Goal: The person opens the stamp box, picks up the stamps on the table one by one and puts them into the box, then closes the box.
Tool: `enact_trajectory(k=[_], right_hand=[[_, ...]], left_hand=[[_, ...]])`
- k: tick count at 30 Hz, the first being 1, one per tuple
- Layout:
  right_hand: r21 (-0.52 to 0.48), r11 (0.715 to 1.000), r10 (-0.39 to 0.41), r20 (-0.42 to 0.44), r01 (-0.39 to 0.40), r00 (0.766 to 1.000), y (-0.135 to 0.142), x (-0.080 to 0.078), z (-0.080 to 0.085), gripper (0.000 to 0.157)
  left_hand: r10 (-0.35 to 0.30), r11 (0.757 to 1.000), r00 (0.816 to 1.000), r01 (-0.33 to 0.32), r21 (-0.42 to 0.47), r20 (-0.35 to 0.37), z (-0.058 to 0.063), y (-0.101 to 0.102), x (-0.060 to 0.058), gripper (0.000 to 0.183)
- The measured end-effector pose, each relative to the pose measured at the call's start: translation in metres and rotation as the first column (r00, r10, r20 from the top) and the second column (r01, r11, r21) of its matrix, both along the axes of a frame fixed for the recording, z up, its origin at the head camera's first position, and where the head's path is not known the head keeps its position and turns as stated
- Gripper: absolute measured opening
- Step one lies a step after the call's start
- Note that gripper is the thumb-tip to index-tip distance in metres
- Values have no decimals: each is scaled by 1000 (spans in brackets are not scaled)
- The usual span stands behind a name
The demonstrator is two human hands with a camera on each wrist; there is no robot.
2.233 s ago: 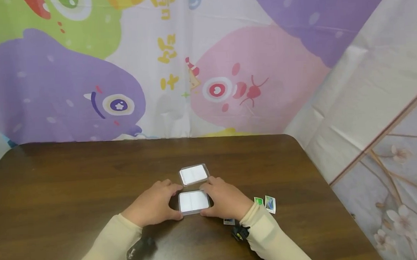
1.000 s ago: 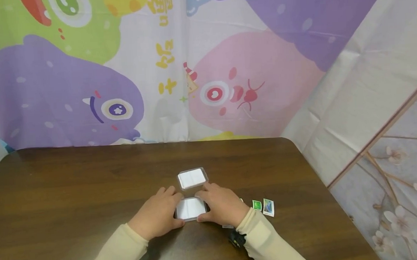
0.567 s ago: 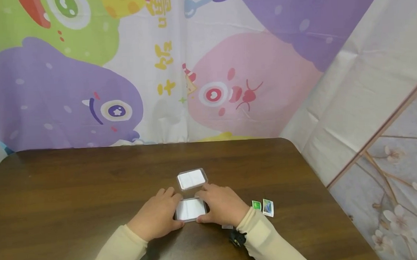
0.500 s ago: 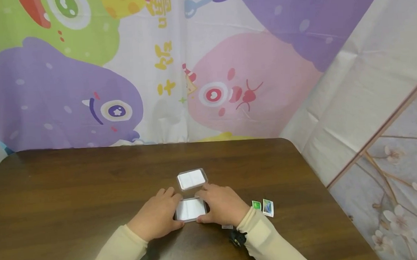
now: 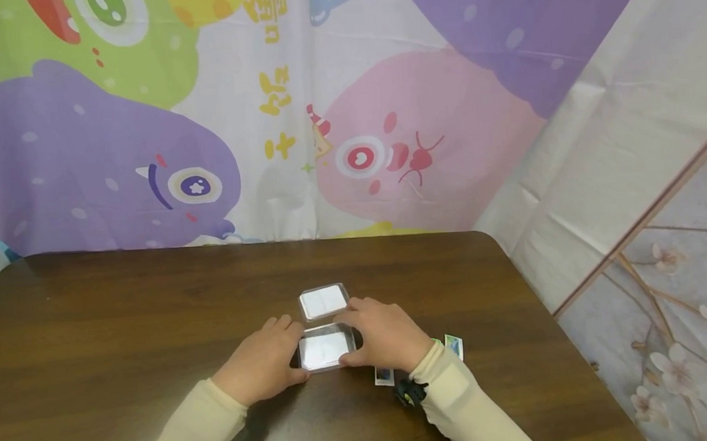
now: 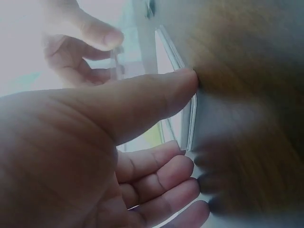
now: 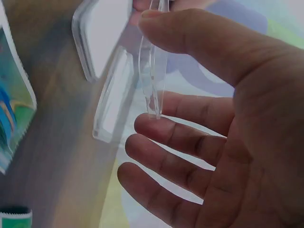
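Nearest, along the bottom of my head view, pale sleeves [image 5: 468, 406] come in from both sides, a black wrist device [image 5: 410, 393] beside the right cuff. Small printed papers [image 5: 384, 378] lie right of lower centre, partly behind the right arm. Below the middle of the frame, the left hand [image 5: 257, 361] grips the left end of the near case [image 7: 104, 35], thumb and fingers at opposite edges; the case sits low at the tabletop [image 5: 156, 314], though I cannot tell whether it lies flat. The right hand [image 5: 388, 336] pinches a clear lid [image 7: 153, 71] edge to edge, apart from the case. I judge the lid light, stiff and slick, likely to crack if squeezed hard, so I'd take it by opposite edges with a gentle pinch. The case looks rigid and liable to skid; its side walls seem the best hold. Beyond lies the far case [image 5: 323, 303], slightly turned, then a cartoon-patterned cloth [image 5: 473, 110] filling the upper frame.
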State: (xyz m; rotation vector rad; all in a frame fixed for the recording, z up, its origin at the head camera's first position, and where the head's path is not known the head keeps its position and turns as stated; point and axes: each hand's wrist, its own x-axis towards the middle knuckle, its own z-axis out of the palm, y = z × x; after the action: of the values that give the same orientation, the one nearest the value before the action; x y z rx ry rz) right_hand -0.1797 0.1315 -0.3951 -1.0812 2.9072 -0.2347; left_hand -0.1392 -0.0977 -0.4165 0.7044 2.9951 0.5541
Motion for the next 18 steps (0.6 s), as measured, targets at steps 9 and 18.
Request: enact_trajectory(k=[9,18], right_hand=[[-64,997,-44,-49,41,998,4,-4,6,61],[-120,990,-80,-42,74,996,8,-7,4,61]], left_hand=[[5,1000,1000,-5,-17,-18,0,-3,0,48],[7,1000,1000,-7,-20,-12,1,-1,0,49]])
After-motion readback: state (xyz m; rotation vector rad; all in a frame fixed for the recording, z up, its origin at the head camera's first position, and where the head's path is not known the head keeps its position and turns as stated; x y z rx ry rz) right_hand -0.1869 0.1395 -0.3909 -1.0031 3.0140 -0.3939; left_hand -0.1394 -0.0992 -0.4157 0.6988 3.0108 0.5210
